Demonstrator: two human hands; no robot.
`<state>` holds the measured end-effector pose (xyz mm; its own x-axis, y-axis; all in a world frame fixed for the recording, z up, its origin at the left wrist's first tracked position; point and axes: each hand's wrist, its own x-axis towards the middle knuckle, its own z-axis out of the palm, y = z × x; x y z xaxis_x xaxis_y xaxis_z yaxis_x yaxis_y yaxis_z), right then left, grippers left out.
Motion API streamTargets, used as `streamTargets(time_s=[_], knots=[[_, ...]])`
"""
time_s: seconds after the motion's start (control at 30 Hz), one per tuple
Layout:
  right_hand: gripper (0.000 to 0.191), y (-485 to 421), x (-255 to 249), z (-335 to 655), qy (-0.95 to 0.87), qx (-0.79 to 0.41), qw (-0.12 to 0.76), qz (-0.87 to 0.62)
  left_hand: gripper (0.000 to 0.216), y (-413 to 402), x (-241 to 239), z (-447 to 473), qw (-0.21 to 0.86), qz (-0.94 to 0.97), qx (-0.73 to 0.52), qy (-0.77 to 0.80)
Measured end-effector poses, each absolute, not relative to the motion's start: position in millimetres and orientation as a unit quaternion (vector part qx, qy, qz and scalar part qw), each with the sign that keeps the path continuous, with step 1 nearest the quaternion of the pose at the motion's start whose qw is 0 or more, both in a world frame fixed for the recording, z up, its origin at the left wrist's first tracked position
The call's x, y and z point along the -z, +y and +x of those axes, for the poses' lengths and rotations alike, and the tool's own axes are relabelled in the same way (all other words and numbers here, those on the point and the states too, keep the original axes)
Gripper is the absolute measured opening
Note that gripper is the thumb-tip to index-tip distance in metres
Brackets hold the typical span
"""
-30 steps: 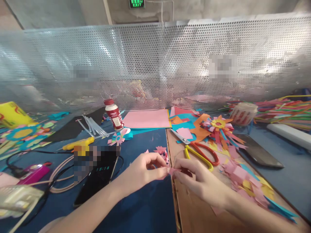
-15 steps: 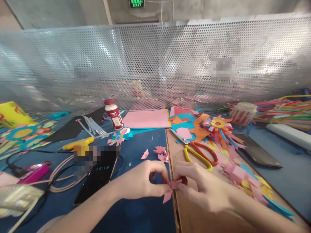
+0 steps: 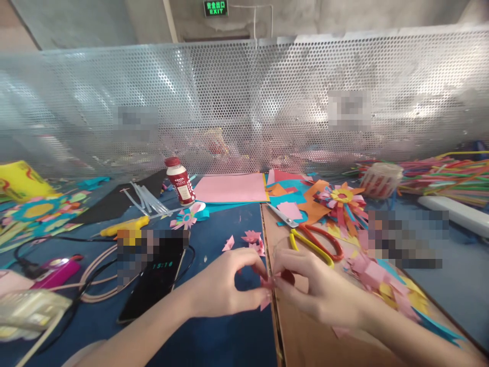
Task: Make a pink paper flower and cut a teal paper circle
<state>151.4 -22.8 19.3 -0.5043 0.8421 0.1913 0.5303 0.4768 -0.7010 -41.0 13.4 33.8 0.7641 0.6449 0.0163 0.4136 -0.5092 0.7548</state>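
Note:
Between the two hands is a small folded piece of pink paper [image 3: 265, 303], mostly covered by fingers. My left hand [image 3: 229, 284] pinches it from the left with thumb and index finger. From the right, my right hand [image 3: 313, 288] closes thumb and fingertips on its other edge. Just beyond the hands lie several small pink cut-paper pieces [image 3: 252, 236], and a single pink piece [image 3: 228, 243] is left of them. Scissors [image 3: 315, 242] with one yellow and one red handle rest open beyond my right hand.
At left are a phone [image 3: 153, 280], a yellow glue gun [image 3: 128, 226] and cables. A red-capped bottle [image 3: 180, 182] stands beside stacked pink paper [image 3: 231, 187]. Paper flowers [image 3: 343, 196] and paper scraps [image 3: 370, 270] lie at right. A perforated metal panel [image 3: 244, 102] rises behind.
The pink paper has turned and is more hidden by the fingers. My right fingertips have drawn slightly closer to the left ones. A pink scrap now shows below my right wrist.

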Motion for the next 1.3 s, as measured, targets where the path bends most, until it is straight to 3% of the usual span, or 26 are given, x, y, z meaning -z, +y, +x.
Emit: streamTargets(time_s=[0.17, 0.27, 0.4, 0.57, 0.73, 0.83, 1.0, 1.2, 1.3], knots=[[0.008, -26.8, -36.7, 157.2, -0.871, -0.255, 0.206, -0.366, 0.005, 3.7, -38.6, -41.1, 0.346, 0.894, -0.143, 0.247], [0.025, -15.3, -46.4, 160.6, -0.867, -0.259, 0.183, -0.383, 0.007, -5.0, -44.3, -44.1, 0.302, 0.931, -0.108, 0.178], [0.021, 19.5, -38.0, 146.4, -0.871, -0.133, 0.217, -0.421, 0.012, -10.6, -45.0, -46.6, 0.274, 0.957, -0.072, 0.060], [0.028, 64.0, -6.6, 108.0, -0.930, 0.055, 0.133, -0.338, 0.005, -5.7, -33.6, -45.6, 0.254, 0.964, -0.068, 0.032], [0.024, 81.7, 0.7, 87.3, -0.946, 0.125, 0.103, -0.282, 0.005, 1.9, -21.5, -47.5, 0.290, 0.952, -0.095, 0.031], [0.022, 83.6, -2.8, 85.3, -0.958, 0.120, 0.088, -0.244, 0.003, 0.7, -21.5, -48.7, 0.310, 0.945, -0.093, 0.049], [0.016, 77.7, -7.3, 95.5, -0.964, 0.042, 0.116, -0.237, 0.017, -7.0, -39.5, -53.3, 0.412, 0.891, -0.152, 0.119], [0.008, 51.6, -20.2, 125.6, -0.910, -0.175, 0.231, -0.297, 0.012, 28.7, -49.6, -68.0, 0.571, 0.608, -0.445, 0.324], [0.011, 37.0, -29.1, 139.8, -0.881, -0.229, 0.267, -0.317, 0.012, 47.9, -44.9, -75.2, 0.712, 0.490, -0.343, 0.368]])
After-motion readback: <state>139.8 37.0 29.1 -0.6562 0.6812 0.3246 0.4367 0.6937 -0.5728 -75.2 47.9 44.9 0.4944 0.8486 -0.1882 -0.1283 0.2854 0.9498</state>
